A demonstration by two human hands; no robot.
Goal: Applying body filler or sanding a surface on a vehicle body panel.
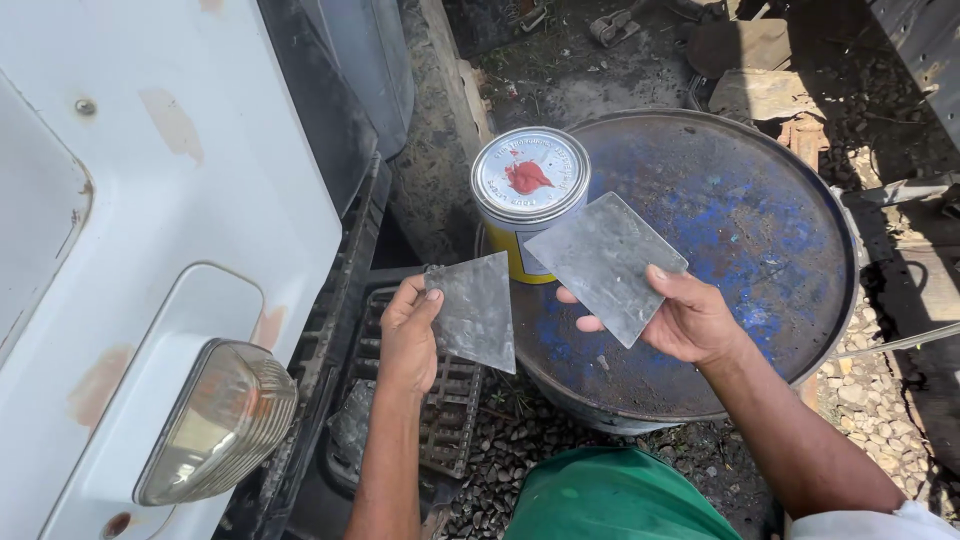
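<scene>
My left hand (408, 335) grips a flat grey metal plate (473, 310) by its left edge, held upright over the gap beside the vehicle. My right hand (688, 318) holds a second, larger grey metal plate (603, 262), thumb on top and fingers beneath, tilted above the drum. The two plates sit side by side, close but apart. Just behind them a round paint tin (529, 190) with a silver lid and yellow side stands on the drum's left edge.
A rusty blue drum top (740, 230) lies ahead. At left is a white vehicle body (150, 200) with a headlamp (215, 420) and black grille step (445, 410). Gravel, scrap wood and debris cover the ground beyond.
</scene>
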